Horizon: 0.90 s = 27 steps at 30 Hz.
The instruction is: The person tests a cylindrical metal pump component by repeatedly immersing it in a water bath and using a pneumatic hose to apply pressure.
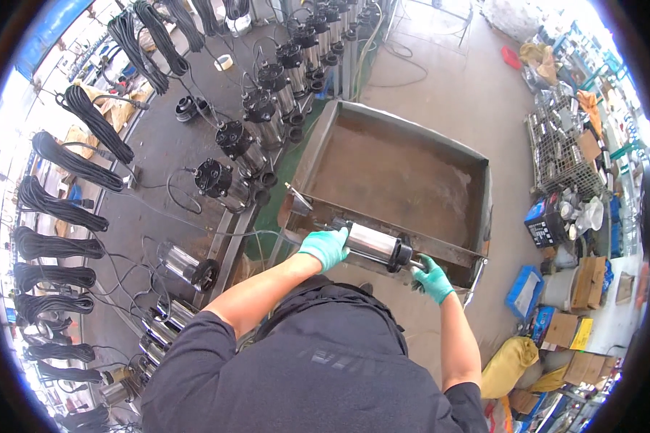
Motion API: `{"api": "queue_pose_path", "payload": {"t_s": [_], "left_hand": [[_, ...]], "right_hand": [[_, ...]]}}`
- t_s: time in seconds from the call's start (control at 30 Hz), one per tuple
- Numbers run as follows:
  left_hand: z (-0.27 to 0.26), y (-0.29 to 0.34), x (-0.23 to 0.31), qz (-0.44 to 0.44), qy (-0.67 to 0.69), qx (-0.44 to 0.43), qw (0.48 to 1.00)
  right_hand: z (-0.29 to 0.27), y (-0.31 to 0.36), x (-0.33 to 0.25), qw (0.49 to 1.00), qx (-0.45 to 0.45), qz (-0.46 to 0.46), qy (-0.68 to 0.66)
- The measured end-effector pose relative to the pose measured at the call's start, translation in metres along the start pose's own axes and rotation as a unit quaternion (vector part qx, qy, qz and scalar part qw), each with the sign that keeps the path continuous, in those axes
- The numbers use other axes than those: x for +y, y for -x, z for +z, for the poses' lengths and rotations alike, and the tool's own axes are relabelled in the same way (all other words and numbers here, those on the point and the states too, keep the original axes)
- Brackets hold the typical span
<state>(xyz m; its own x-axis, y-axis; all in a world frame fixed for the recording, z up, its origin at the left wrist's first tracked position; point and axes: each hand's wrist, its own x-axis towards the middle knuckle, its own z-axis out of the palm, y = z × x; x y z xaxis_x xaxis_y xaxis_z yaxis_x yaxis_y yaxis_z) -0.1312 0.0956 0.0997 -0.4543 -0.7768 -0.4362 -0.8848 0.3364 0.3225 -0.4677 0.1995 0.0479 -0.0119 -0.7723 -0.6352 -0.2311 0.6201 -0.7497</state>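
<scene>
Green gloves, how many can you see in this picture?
2. One is on the left hand, at one end of the shiny metal cylinder; the other is on the right hand, near its dark end. More could be hidden elsewhere.

On my left hand and my right hand, the gloves look like matt cloth. The cylinder which I hold has a smooth shell of polished metal, very glossy; its end cap has a slight shine, and I cannot tell if it is plastic or painted metal. The tank is of dull metal, and its bottom looks matt and blotchy. The standing cylinders have also bright, mirror-like metal. The cables have a matt skin, of rubber or plastic. The tabletop is dull. My shirt is matt cloth, the basket metal wire, the box matt cardboard.
</scene>
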Motion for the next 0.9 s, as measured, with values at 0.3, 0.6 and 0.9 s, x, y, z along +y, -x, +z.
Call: {"api": "queue_pose_path", "payload": {"t_s": [0.3, 0.6, 0.9], "left_hand": [[0.002, 0.002, 0.004, -0.006, 0.012, 0.007, 1.0], [0.001, 0.0, 0.005, -0.022, -0.003, -0.018, 1.0], [-0.002, 0.002, 0.007, -0.016, -0.006, -0.01, 1.0]], "right_hand": [[-0.009, -0.012, 0.022, 0.932, -0.037, 0.103, -0.347], [-0.011, -0.024, 0.03, 0.903, -0.061, 0.1, -0.412], [-0.039, -0.02, -0.009, 0.986, -0.166, 0.009, 0.001]]}}
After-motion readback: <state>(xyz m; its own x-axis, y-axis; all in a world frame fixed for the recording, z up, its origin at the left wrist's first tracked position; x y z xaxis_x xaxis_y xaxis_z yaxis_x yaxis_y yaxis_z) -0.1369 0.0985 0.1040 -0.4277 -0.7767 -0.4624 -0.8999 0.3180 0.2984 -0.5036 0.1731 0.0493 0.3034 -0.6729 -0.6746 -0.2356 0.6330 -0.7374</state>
